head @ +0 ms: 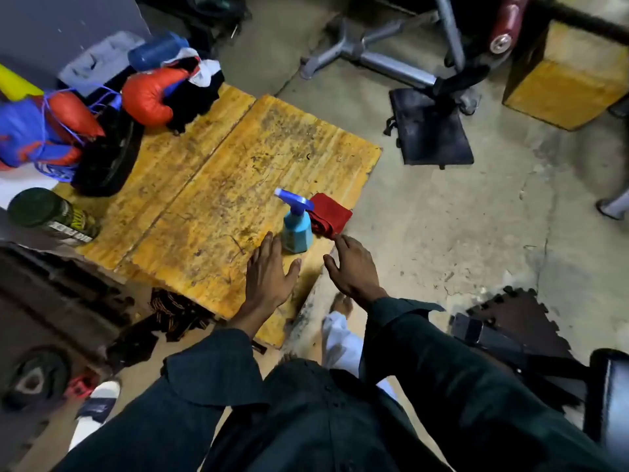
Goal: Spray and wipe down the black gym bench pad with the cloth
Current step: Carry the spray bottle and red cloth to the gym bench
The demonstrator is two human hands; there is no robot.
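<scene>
Task not begun: spray bottle and red cloth rest untouched on the wooden platform. Left hand and right hand hover nearby, open, empty.

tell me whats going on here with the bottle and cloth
A person reaches both open hands toward the near corner of a yellow wooden board. The left hand is beside the blue spray bottle; the right hand nears the folded red cloth. Neither is picked up yet.
</scene>
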